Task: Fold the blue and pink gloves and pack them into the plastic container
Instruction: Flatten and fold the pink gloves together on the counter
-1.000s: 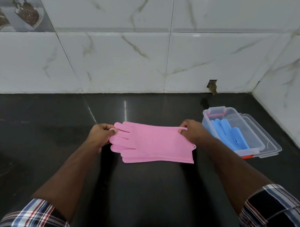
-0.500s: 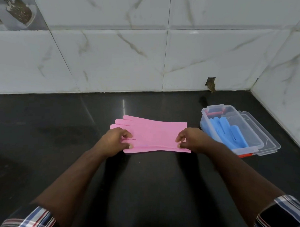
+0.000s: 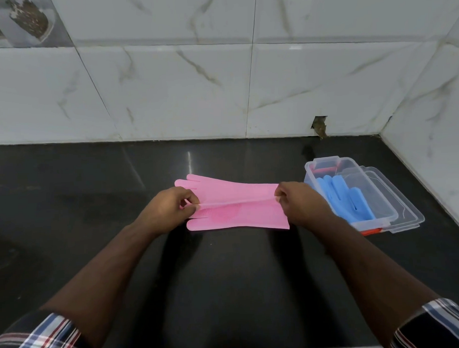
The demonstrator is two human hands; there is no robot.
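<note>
"Where were the pink gloves at that moment?"

"Flat on the black countertop, in front of me, their fingers pointing to my left and the cuffs to my right. One lay farther back; the nearer one showed a round bristled patch on its palm."

"And your hands?"

"Both were clamped on pink rubber. My left hand pinched an edge at the finger end, thumb against fingertips. My right hand pinched the same raised edge at the cuff end. Between the two pinches that edge ran as a taut ridge, lifted a little above the glove below it."

"What about the blue ones?"

"The blue gloves lay inside the clear plastic container, which stood on the counter just beside my right hand, near the corner of the marble-tiled wall. Their fingers pointed away from me. The container rested partly on its clear lid, which stuck out to the right. Something red showed at the container's far end and at its near corner; I couldn't tell what it was."

"Your sleeves?"

"Plaid, pushed up both forearms."
</note>
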